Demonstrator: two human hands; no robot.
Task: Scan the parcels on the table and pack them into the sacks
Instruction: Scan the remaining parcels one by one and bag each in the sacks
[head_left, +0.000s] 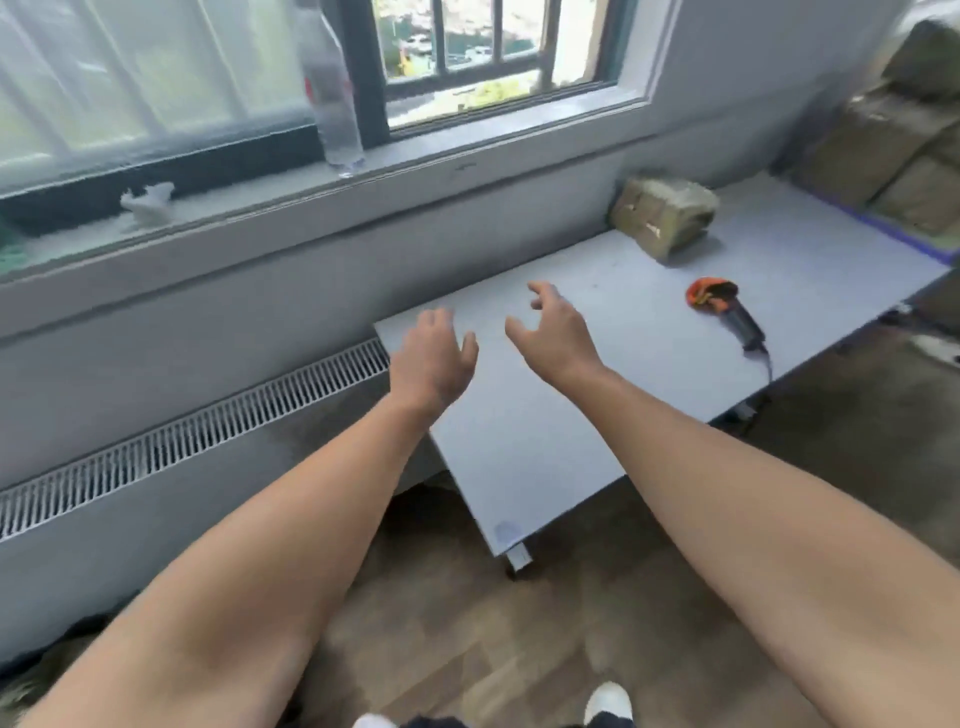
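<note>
One brown taped parcel (665, 213) rests at the far side of the grey table (519, 441), close to the wall. An orange and black hand scanner (724, 312) lies on the table to the parcel's right and nearer to me, its cable trailing off the edge. My left hand (434, 358) hovers over the table's left corner, fingers apart and empty. My right hand (556, 332) is beside it, fingers spread and curled, holding nothing. Both hands are well left of the parcel and the scanner. No sack is clearly visible.
More brown parcels (893, 150) are stacked at the far right beyond the table. A clear plastic bottle (332, 98) and a white crumpled item (148, 202) stand on the window sill. A floor vent grille (197, 431) runs along the wall. Wooden floor lies below.
</note>
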